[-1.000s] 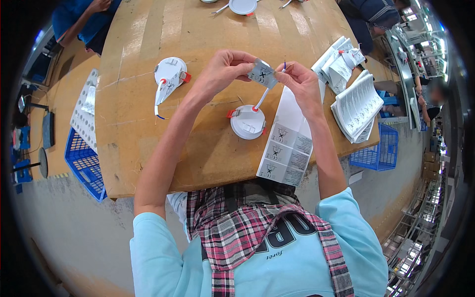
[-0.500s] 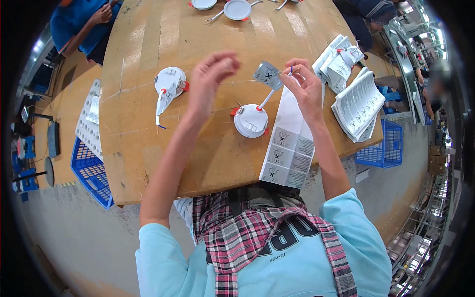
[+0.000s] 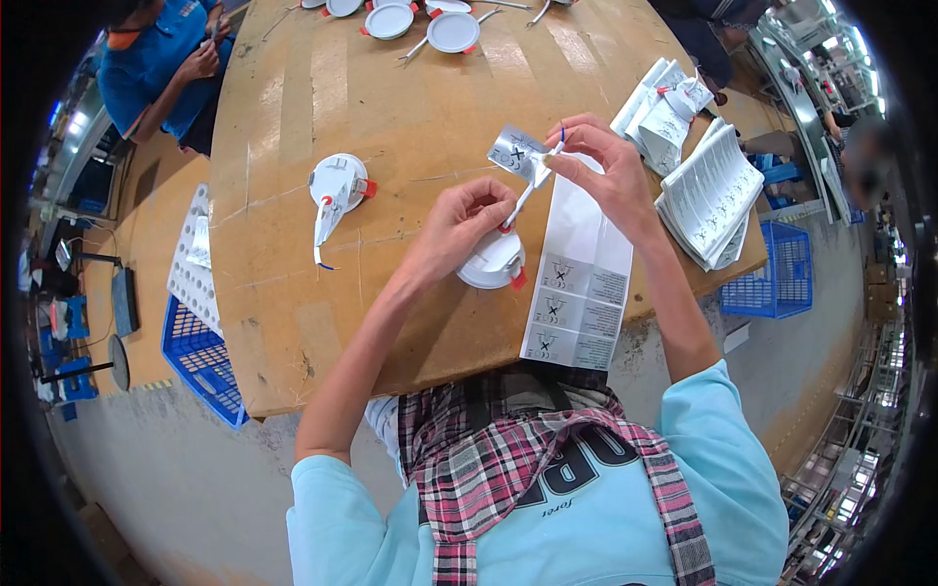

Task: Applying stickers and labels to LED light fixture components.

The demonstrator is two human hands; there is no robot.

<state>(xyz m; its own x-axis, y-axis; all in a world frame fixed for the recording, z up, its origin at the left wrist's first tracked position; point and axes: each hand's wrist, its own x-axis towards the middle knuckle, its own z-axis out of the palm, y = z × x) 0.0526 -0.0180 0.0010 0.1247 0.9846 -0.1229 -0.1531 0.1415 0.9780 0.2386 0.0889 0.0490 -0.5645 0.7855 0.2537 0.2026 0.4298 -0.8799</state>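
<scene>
A round white downlight (image 3: pixel 491 264) with red clips lies on the table in front of me, its white cable (image 3: pixel 523 203) rising to the right. My left hand (image 3: pixel 471 220) is closed beside the light, thumb and fingertips pinching the cable near its red base. My right hand (image 3: pixel 611 174) pinches the cable's upper end, where a blue wire shows. A silver printed label (image 3: pixel 516 151) hangs on the cable there, sticking out to the left. Beneath the right hand, a white label strip (image 3: pixel 576 283) hangs over the table's front edge.
Another downlight (image 3: pixel 340 181) with a label on its cable lies at left. Folded leaflets (image 3: pixel 711 195) are stacked at right. Several more lights (image 3: pixel 452 32) lie at the far edge. Blue crates (image 3: pixel 769 269) stand beyond the sides. A person in blue (image 3: pixel 161 73) is at far left.
My left hand has come down and right from the air onto the cable near the light. The right hand stays at the cable's end, and the label has tilted.
</scene>
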